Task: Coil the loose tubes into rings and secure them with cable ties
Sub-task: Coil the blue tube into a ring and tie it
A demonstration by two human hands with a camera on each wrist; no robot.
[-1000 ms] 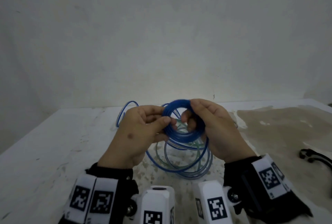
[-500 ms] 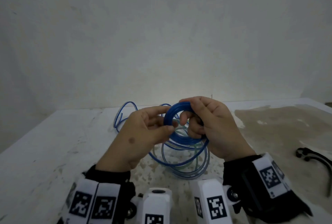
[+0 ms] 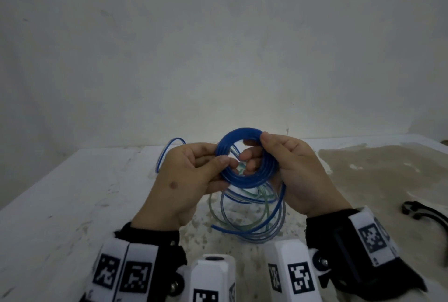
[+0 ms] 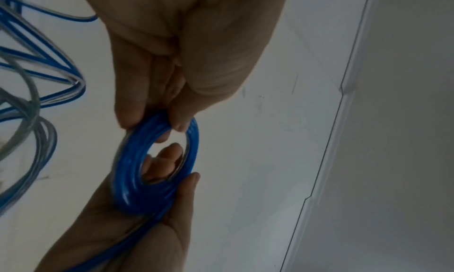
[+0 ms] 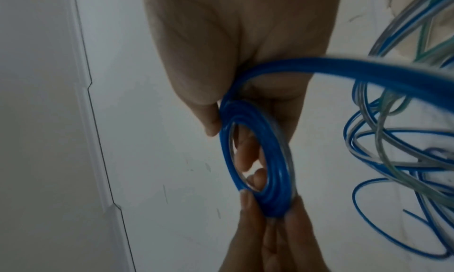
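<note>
A tight ring of blue tube [image 3: 249, 181] is held upright above the white table [image 3: 72, 204], facing me. My left hand [image 3: 219, 156] pinches its left side between thumb and fingers. My right hand [image 3: 257, 149] grips the right side, thumb on the top rim and fingers through the hole. The left wrist view shows the ring [image 4: 130, 179] between both hands. In the right wrist view a blue strand [image 5: 368, 70] runs off the ring [image 5: 277, 198] toward the loose tubes [image 5: 393, 159]. Loose blue, clear and greenish tube loops [image 3: 254, 224] lie on the table under the hands.
Black cable ties [image 3: 421, 214] lie on the table at the right edge. A brownish stained patch [image 3: 363, 168] covers the table's right part. One blue loop [image 3: 169, 146] sticks up behind the left hand. A plain wall stands close behind the table.
The ring has turned to face me more squarely and sits slightly higher. My right thumb has shifted to the top of the ring. The loose loops below have shifted a little.
</note>
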